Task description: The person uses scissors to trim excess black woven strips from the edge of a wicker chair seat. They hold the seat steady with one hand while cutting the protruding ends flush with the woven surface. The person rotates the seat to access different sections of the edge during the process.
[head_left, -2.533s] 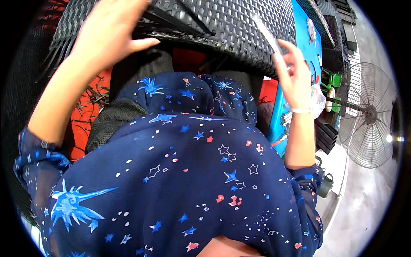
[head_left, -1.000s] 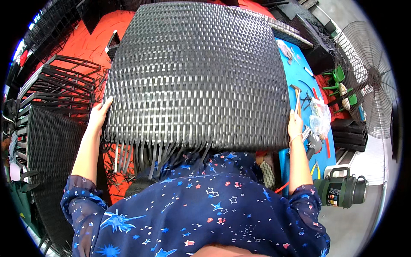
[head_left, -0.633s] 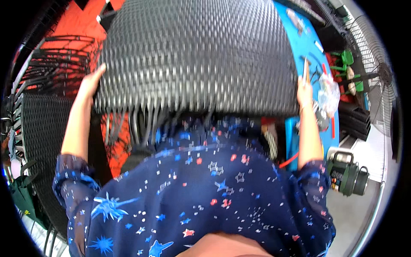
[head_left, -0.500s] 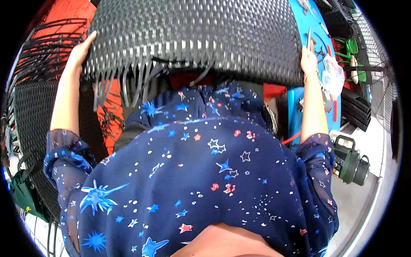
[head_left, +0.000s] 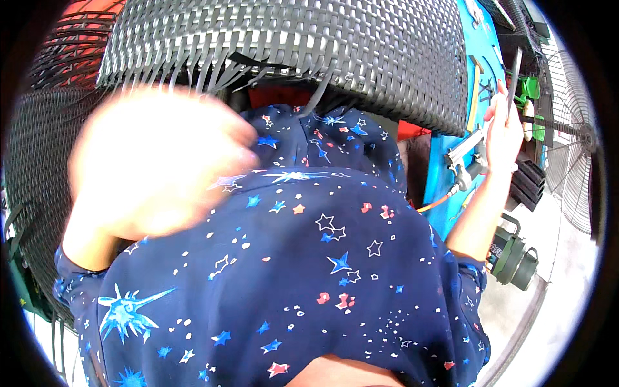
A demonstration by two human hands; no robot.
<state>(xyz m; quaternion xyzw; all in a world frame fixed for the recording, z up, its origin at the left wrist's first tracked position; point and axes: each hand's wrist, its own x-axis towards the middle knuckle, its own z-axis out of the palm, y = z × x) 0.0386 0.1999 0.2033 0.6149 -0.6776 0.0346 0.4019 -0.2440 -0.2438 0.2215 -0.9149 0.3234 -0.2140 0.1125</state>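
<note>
Currently a dark green flask (head_left: 512,261) with a handle sits at the near right, past the right forearm; what it contains is hidden. Unlike half a second ago, when both hands were at the side edges of the black woven panel (head_left: 290,39), the person's left hand (head_left: 161,164) is now up in front of the navy star-printed top (head_left: 303,271), so blurred that one cannot tell whether its fingers are apart or closed. The right hand (head_left: 504,138) has moved off the panel's right edge, its fingers closed around a thin grey tool (head_left: 515,74) that points away from the person. The panel lies on the far side of the lap, loose strands (head_left: 316,97) hanging from its near edge. Between its right edge and the right hand runs a strip of blue table (head_left: 438,161), bearing a wooden-handled hammer (head_left: 474,93) and a silvery tool (head_left: 464,148).
</note>
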